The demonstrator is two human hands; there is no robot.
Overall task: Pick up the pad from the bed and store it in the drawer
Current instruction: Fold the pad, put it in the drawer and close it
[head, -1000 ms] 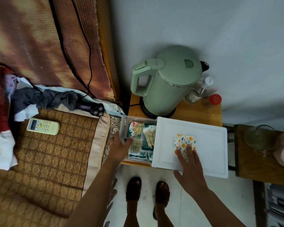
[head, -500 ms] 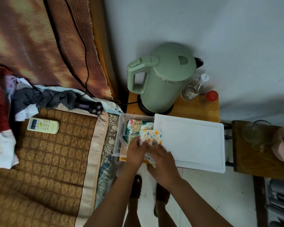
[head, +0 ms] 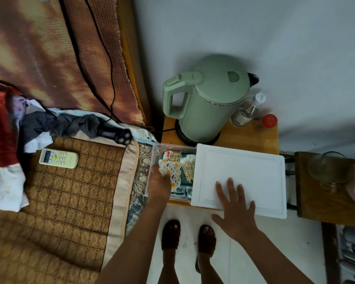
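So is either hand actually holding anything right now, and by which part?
Nothing is gripped. The left hand presses the floral pad down in the drawer, fingertips on its near left part; the right hand lies flat on the white lid.

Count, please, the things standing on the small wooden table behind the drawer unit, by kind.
Kettle: 1, green kettle
Bottles: 2, clear bottle with white cap and small bottle with red cap
Total: 3

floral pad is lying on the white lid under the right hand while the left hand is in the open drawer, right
Not quite. The head view shows the floral pad inside the open drawer, under the left hand. The right hand rests flat on the bare white lid.
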